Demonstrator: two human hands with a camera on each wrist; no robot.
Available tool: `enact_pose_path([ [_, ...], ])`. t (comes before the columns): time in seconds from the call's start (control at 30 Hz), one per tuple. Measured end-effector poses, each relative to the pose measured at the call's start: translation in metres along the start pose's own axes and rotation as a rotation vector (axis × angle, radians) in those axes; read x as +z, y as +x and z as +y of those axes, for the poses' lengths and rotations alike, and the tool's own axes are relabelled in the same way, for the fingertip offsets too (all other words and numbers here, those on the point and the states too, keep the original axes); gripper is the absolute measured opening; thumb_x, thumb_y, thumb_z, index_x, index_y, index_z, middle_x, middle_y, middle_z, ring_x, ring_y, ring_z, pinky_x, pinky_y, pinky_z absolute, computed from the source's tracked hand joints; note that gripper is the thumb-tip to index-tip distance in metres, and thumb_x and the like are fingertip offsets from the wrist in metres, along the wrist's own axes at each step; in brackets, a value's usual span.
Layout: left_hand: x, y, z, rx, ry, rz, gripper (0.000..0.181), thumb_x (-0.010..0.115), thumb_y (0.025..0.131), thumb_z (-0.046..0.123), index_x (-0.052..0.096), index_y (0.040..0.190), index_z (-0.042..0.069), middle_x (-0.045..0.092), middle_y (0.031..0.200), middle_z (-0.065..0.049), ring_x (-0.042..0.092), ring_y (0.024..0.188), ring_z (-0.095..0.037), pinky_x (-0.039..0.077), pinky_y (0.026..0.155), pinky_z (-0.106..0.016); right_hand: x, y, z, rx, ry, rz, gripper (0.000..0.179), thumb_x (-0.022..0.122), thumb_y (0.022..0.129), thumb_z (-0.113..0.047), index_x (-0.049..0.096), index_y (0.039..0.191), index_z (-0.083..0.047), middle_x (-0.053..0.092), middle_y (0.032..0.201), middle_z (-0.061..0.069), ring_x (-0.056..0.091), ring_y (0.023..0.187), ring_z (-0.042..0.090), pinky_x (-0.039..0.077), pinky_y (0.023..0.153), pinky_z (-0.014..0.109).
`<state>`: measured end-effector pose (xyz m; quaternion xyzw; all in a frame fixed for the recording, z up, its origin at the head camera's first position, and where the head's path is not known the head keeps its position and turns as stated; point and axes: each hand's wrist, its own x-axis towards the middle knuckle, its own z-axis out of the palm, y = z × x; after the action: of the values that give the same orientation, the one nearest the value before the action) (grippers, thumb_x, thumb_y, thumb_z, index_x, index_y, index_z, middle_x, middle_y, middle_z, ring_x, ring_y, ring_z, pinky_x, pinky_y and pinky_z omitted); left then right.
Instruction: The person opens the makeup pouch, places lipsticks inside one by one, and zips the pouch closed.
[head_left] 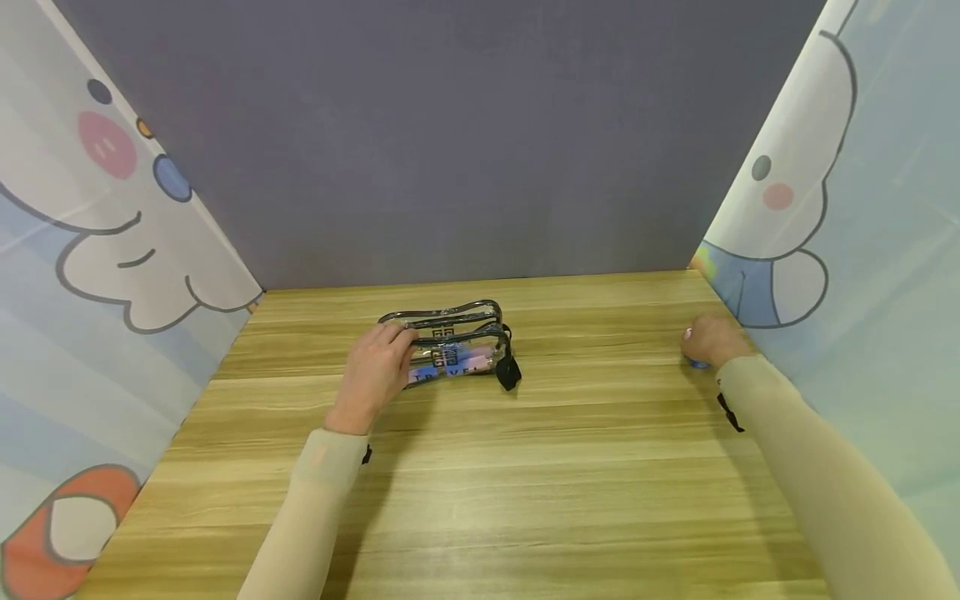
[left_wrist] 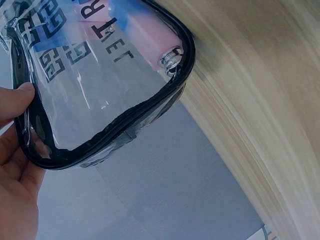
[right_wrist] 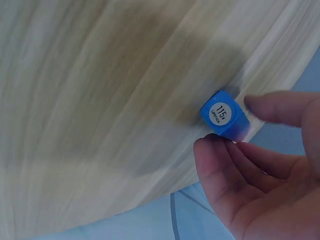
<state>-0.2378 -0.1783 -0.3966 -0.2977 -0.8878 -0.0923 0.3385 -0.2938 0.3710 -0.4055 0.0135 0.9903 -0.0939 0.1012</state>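
A clear zip pouch [head_left: 450,354] with black trim and dark lettering sits toward the back of the table. At its left end my left hand [head_left: 378,367] grips the black edge, thumb on one side and fingers on the other. Through the clear plastic a pink-and-blue item [left_wrist: 152,42] with a silvery end shows. Far off to the right, my right hand [head_left: 712,340] pinches a small blue lipstick [right_wrist: 222,115] between thumb and fingertips. Its round label, reading "115" and "LIPSTICK", faces the right wrist camera.
The wood-grain table [head_left: 585,467] runs back to a grey wall panel [head_left: 480,150]. Curtains with cartoon prints hang on both sides, and the right curtain [head_left: 885,250] comes close to my right hand. A black tab [head_left: 508,372] hangs from the pouch's right end.
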Motion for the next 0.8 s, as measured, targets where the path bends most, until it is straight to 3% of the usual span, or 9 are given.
enact_pose_path([
  [0.23,0.0,0.0,0.001,-0.002,0.001,0.001,0.015,0.076,0.089,0.0,0.072,0.103,-0.002,0.071,0.097,-0.015,0.065,0.088,-0.033,0.057,0.082,-0.044,0.001,-0.003,-0.007,-0.003,0.039,-0.052,0.036,0.044,0.104,-0.024,0.059,0.086,0.004,0.061,0.096,0.029,0.058,0.084,0.041,0.051,0.083,0.061],
  [0.5,-0.002,0.001,0.001,0.01,-0.001,0.001,0.016,0.076,0.088,-0.001,0.072,0.103,-0.002,0.071,0.097,-0.016,0.066,0.089,-0.033,0.057,0.082,-0.044,0.002,-0.001,-0.022,-0.142,0.054,-0.048,0.03,0.053,0.104,-0.023,0.058,0.107,0.007,0.064,0.094,0.019,0.058,0.083,0.034,0.05,0.076,0.053],
  [0.8,-0.003,0.001,0.002,0.001,-0.009,-0.008,0.015,0.076,0.088,-0.001,0.073,0.103,-0.002,0.071,0.097,-0.016,0.066,0.09,-0.033,0.058,0.083,-0.045,0.002,0.002,-0.054,-0.292,0.054,-0.016,0.018,0.065,0.095,-0.012,0.061,0.105,0.002,0.065,0.086,0.011,0.055,0.075,0.027,0.05,0.075,0.047],
])
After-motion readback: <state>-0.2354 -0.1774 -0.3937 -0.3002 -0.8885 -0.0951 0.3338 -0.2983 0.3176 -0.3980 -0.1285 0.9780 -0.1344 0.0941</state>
